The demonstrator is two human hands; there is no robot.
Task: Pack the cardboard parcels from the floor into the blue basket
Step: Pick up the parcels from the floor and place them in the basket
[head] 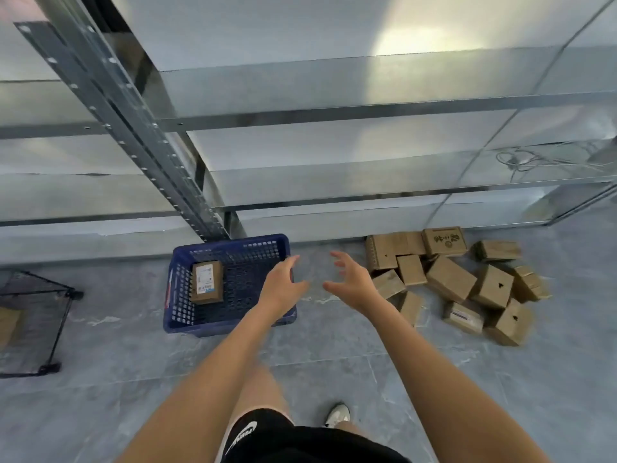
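Standing tall at the back is a big shelf. The basket sits on the floor, one parcel inside. The pile lies near, on its right. Left hand and right hand hold nothing, each grip loose. Next, I think: reach right, grab a parcel.

It looked like a storeroom or small warehouse: galvanised steel shelving with a punched upright stood on a grey tiled floor, a heap of cardboard parcels lay at its foot, and a blue basket and a black wire crate sat nearby
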